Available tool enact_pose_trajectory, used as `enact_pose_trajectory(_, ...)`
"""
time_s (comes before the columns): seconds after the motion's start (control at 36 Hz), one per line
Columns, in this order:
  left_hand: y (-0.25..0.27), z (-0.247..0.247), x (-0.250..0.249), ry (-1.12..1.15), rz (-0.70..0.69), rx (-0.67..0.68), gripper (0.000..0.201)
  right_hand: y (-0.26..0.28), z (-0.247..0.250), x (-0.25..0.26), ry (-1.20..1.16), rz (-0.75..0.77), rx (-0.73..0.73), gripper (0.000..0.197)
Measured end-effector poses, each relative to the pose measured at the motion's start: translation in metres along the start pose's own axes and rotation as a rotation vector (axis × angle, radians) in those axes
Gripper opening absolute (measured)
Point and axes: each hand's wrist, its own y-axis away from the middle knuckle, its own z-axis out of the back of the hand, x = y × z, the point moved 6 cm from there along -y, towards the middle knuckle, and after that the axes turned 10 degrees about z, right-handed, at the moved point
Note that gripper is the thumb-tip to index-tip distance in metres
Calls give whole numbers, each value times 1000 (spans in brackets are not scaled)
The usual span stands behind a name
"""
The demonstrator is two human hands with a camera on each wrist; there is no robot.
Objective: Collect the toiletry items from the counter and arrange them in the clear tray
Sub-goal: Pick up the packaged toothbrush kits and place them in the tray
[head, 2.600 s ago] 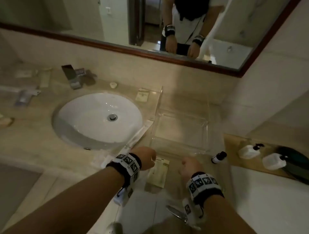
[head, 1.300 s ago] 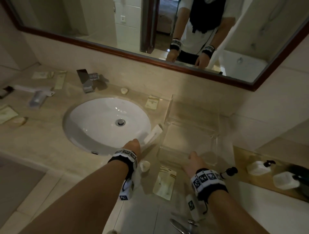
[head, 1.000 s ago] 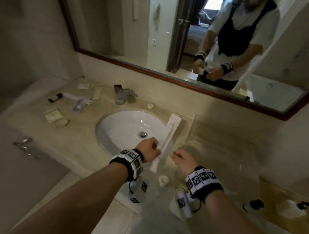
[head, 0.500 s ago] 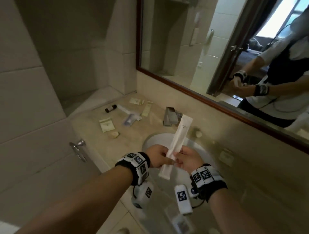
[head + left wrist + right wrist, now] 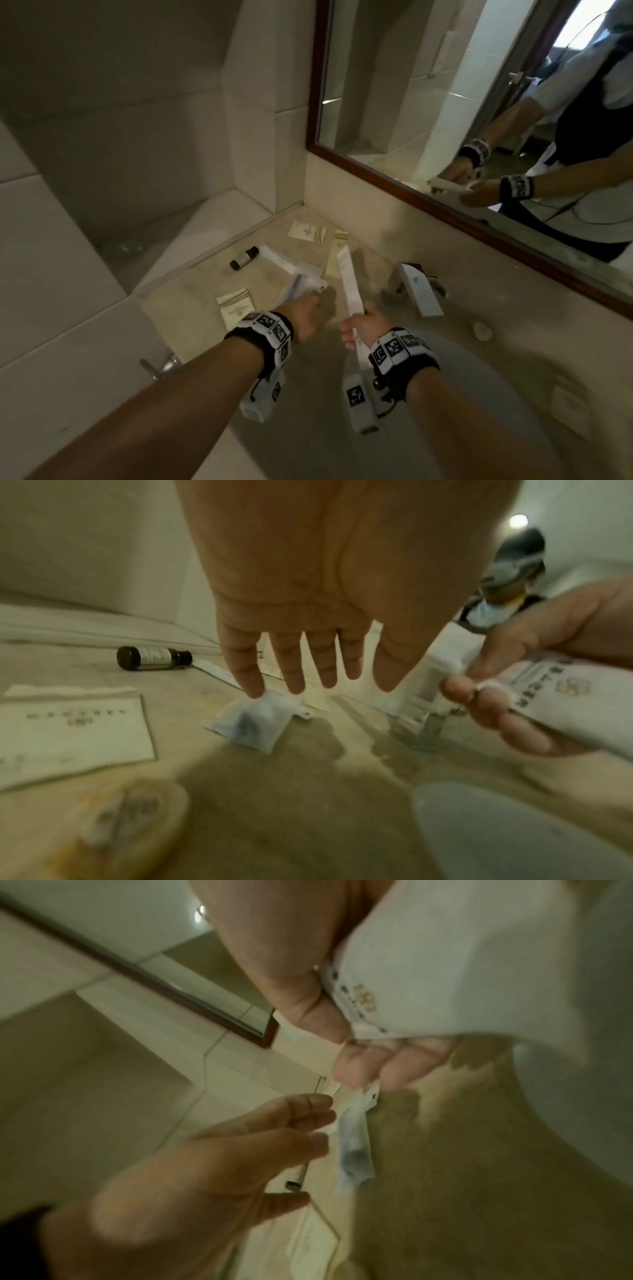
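Note:
My right hand (image 5: 359, 325) grips the lower end of a long white packet (image 5: 347, 281), which points up and away over the counter; the right wrist view shows the packet (image 5: 445, 974) pinched under the thumb. My left hand (image 5: 308, 685) is stretched out with straight fingers, its fingertips (image 5: 253, 691) touching a small bluish clear packet (image 5: 253, 721) lying on the counter. That packet (image 5: 296, 287) sits just beyond my left hand (image 5: 310, 308) in the head view. The clear tray is out of view.
Near the left corner of the beige counter (image 5: 191, 294) lie a dark small bottle (image 5: 244, 257), flat cream sachets (image 5: 236, 306) (image 5: 306, 231), another long white packet (image 5: 277, 258) and a wrapped round soap (image 5: 126, 821). The tap (image 5: 418, 289) and sink (image 5: 479, 394) lie right; a mirror (image 5: 445, 102) runs behind.
The view has swung left, away from the tray. My left hand let go of the long white packet and reached to the bluish packet; my right hand keeps the long packet.

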Motion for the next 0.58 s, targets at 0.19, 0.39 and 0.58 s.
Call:
enact_pose_trajectory(0.19,-65,-12,25,-360,-35,31,76,-52,-17,13,311,67,-44,24)
enact_pose_trajectory(0.39,-85,-21,68,-378,126,-7,62,-96,-39,27,645,57,80,31)
enact_pose_trajectory(0.58,-85,-2,77,-391,242,-121,59,-138,-73,34,920,106,165,54)
